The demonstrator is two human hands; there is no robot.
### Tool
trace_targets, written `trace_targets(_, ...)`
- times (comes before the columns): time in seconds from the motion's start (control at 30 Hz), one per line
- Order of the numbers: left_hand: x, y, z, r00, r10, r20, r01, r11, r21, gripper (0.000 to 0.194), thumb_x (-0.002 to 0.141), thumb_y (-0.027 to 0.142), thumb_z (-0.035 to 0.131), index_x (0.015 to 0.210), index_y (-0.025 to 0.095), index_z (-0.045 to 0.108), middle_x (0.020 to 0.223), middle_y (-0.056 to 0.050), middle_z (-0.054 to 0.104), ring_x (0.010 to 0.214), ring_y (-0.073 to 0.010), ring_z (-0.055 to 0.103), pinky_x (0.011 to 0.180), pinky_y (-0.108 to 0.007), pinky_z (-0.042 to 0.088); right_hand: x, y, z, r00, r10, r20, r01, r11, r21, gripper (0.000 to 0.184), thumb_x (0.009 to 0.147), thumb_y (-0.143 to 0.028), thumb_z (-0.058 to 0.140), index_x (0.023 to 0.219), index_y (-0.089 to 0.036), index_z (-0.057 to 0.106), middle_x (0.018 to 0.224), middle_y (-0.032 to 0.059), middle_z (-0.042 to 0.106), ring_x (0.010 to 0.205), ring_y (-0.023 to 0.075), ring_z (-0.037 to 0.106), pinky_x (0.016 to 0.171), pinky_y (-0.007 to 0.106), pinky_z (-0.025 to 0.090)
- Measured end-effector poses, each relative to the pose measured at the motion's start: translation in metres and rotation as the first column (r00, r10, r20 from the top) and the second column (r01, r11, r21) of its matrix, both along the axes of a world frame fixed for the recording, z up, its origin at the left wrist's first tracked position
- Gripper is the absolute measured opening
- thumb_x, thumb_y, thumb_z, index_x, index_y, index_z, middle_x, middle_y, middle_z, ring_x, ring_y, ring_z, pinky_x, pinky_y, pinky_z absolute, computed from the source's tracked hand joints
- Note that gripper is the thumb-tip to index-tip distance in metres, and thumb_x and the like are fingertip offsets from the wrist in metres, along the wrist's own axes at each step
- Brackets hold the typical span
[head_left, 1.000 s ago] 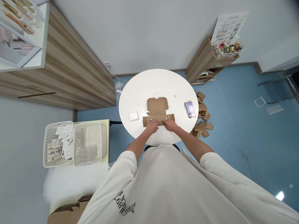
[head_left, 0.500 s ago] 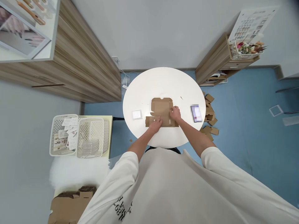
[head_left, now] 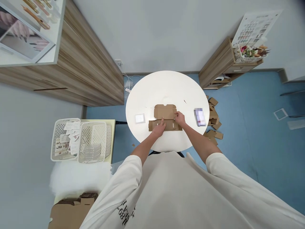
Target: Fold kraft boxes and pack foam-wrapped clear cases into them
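A brown cardboard box blank [head_left: 165,113], partly folded, lies on the white round table [head_left: 166,86] in front of me. Its far panel is tilted up along a crease, with a notched flap at the far edge. My left hand [head_left: 159,128] rests on the near panel, fingers stretched out and pressing it down. My right hand [head_left: 180,118] pinches the board at its right side, by the crease. To the left lies a small white square item [head_left: 139,118]. On the right is a purple and white package [head_left: 199,117], its face blurred.
White baskets [head_left: 92,143] with papers and clear plastic pieces stand on a side table at left. Flat cardboard [head_left: 69,213] is stacked at the lower left. Folded cardboard boxes [head_left: 213,119] lie on the floor right of the table. Wooden cabinets [head_left: 95,57] stand at the wall.
The far panel of the cardboard has come up from lying flat and now looks shorter. My right hand has closed on the board's right side; my left hand stays in place.
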State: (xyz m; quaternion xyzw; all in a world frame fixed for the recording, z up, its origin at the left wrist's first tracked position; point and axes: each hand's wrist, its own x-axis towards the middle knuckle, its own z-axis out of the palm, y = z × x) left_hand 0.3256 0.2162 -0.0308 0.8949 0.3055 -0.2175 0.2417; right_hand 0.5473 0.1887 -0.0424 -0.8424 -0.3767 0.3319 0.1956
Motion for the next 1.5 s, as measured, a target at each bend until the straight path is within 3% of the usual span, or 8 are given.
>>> trace_targets(0.2,-0.004,-0.003,0.004,0.999,0.018,0.027,-0.017,1.0,-0.022,0.05,0.094,0.012,0.051,0.142,0.022,0.042,0.171,-0.016,-0.008,0.104,-0.0281,0.067,0.079,-0.043,0.058,-0.032,-0.021,0.024,0.936,0.185,0.298,-0.178,0.983,-0.05,0.037,0.097,-0.023,0.041,0.131,-0.018,0.053,0.13,0.0159,0.058,0.118,0.0292,0.053,0.1,0.042,0.043)
trace_targets(0.3,-0.006,-0.004,0.005,0.998,0.04,0.057,-0.037,0.998,-0.051,0.048,0.093,0.013,0.053,0.139,0.023,0.044,0.171,-0.014,-0.008,0.105,-0.0294,0.067,0.079,-0.045,0.058,-0.051,-0.033,0.031,0.869,0.473,0.147,-0.439,0.873,-0.215,0.059,0.097,-0.036,0.052,0.151,-0.019,0.036,0.137,0.0163,0.057,0.122,0.0306,0.054,0.099,0.04,0.043)
trace_targets(0.4,-0.007,-0.004,0.005,0.996,0.052,0.077,-0.047,0.997,-0.068,0.048,0.092,0.014,0.055,0.138,0.023,0.046,0.171,-0.014,-0.005,0.109,-0.0316,0.065,0.082,-0.046,0.057,-0.062,-0.04,0.032,0.815,0.576,0.071,-0.517,0.776,-0.361,0.089,0.092,-0.044,0.062,0.163,-0.02,0.011,0.152,0.0186,0.046,0.136,0.0346,0.045,0.104,0.042,0.04)
trace_targets(0.63,-0.017,-0.008,0.005,0.984,0.105,0.145,-0.091,0.991,-0.097,0.061,0.089,0.011,0.054,0.147,0.024,0.041,0.171,-0.014,0.0,0.116,-0.0326,0.061,0.091,-0.048,0.052,-0.069,-0.039,0.03,0.81,0.585,0.038,-0.522,0.75,-0.406,0.095,0.094,-0.036,0.061,0.164,-0.017,0.001,0.154,0.0208,0.045,0.128,0.0322,0.055,0.094,0.035,0.047)
trace_targets(0.77,-0.044,-0.012,0.007,0.951,0.194,0.242,-0.205,0.979,0.018,0.073,0.083,0.007,0.054,0.152,0.023,0.034,0.167,-0.015,0.018,0.134,-0.0344,0.048,0.11,-0.05,0.038,-0.071,-0.039,0.029,0.814,0.581,0.031,-0.52,0.751,-0.407,0.097,0.093,-0.035,0.062,0.165,-0.016,-0.001,0.149,0.0201,0.05,0.125,0.0326,0.057,0.092,0.035,0.048)
trace_targets(0.93,-0.074,-0.013,0.007,0.842,0.481,0.243,-0.517,0.849,0.111,0.075,0.083,0.011,0.054,0.153,0.025,0.031,0.159,-0.016,0.033,0.137,-0.0336,0.043,0.108,-0.048,0.038,-0.071,-0.039,0.03,0.825,0.564,0.017,-0.51,0.758,-0.406,0.098,0.093,-0.034,0.061,0.164,-0.018,-0.004,0.146,0.0194,0.053,0.122,0.033,0.059,0.09,0.037,0.05)
trace_targets(1.07,-0.069,-0.009,-0.003,0.775,0.609,0.17,-0.626,0.777,0.072,0.067,0.086,0.024,0.059,0.149,0.026,0.035,0.157,-0.018,0.033,0.135,-0.036,0.044,0.104,-0.05,0.041,-0.073,-0.04,0.031,0.827,0.562,0.016,-0.508,0.759,-0.408,0.099,0.093,-0.034,0.062,0.164,-0.019,-0.005,0.146,0.0189,0.054,0.122,0.0331,0.059,0.089,0.037,0.051)
trace_targets(1.5,-0.055,-0.007,-0.013,0.821,0.559,0.12,-0.561,0.827,-0.011,0.045,0.094,0.022,0.052,0.138,0.028,0.05,0.145,-0.015,0.046,0.125,-0.0285,0.056,0.099,-0.042,0.047,-0.072,-0.042,0.026,0.83,0.557,0.026,-0.5,0.763,-0.409,0.1,0.092,-0.035,0.061,0.165,-0.018,-0.006,0.145,0.0191,0.055,0.119,0.0339,0.06,0.088,0.037,0.051)
